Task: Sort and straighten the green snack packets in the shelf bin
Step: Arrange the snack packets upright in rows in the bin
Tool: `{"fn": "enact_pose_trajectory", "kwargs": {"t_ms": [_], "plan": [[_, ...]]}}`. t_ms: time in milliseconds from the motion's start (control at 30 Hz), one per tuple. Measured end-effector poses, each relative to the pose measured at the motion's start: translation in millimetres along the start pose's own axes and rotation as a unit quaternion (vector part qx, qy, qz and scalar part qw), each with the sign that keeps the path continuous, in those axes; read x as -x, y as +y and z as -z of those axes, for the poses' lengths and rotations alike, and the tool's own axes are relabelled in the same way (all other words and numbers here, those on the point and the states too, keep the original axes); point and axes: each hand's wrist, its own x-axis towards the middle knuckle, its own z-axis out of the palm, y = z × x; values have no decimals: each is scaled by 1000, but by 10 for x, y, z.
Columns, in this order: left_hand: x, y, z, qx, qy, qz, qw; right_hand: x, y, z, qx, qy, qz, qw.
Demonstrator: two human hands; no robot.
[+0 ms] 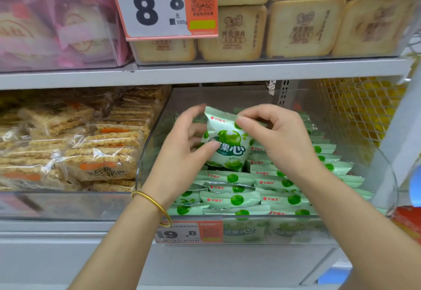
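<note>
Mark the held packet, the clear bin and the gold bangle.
held green packet (227, 144), head view, printed front face
clear bin (385, 171), head view, curved right wall
gold bangle (157, 204), head view, band across left wrist

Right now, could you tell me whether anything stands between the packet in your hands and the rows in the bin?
Nothing visible does. The left hand and right hand hold the packet over the rows of green packets, and the clear bin is open on top.
</note>
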Motion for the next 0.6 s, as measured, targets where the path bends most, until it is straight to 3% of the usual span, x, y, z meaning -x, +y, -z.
{"fn": "enact_pose_trajectory", "kwargs": {"t_ms": [133, 267, 600], "plan": [[57, 68, 40, 107, 56, 25, 992, 84, -21, 28, -79, -38, -9, 996], [121, 97, 69, 115, 76, 28, 990, 184, -73, 23, -105, -114, 1, 988], [231, 122, 148, 100, -95, 4, 990, 156, -27, 26, -197, -64, -86, 975]]}}
